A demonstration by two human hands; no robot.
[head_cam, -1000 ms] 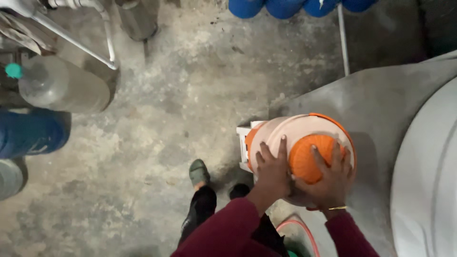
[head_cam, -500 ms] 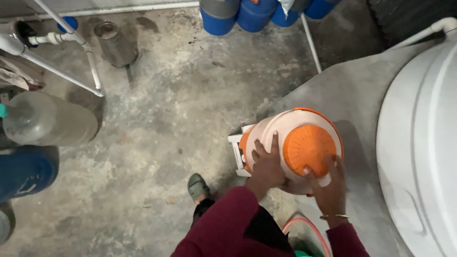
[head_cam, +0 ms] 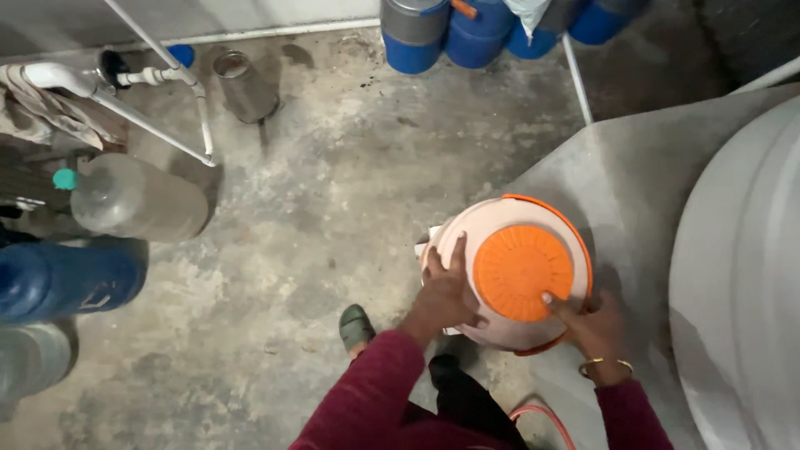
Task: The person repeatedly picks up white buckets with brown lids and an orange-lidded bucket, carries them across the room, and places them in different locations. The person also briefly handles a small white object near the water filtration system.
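A round pale jug-like container (head_cam: 487, 235) with an orange lid (head_cam: 522, 272) sits at the edge of a grey concrete ledge (head_cam: 642, 179). My left hand (head_cam: 445, 292) lies flat on its left side, fingers spread, thumb at the lid's rim. Low on the right of the container is my right hand (head_cam: 590, 327), its thumb pressing on the lid's lower edge. A bangle circles that wrist. Both arms wear dark red sleeves.
A large white tank (head_cam: 742, 283) fills the right. On the concrete floor (head_cam: 333, 200) lie a clear bottle with a green cap (head_cam: 133, 198), a blue drum (head_cam: 62, 279), a metal can (head_cam: 244, 86) and white pipes (head_cam: 150, 79). Blue barrels (head_cam: 467, 33) stand at the back. My foot (head_cam: 356, 327) is below.
The view has tilted up, showing more of the barrels and tank. My left hand has slid from the container's front onto its left side; the right hand dropped to the lid's lower right edge.
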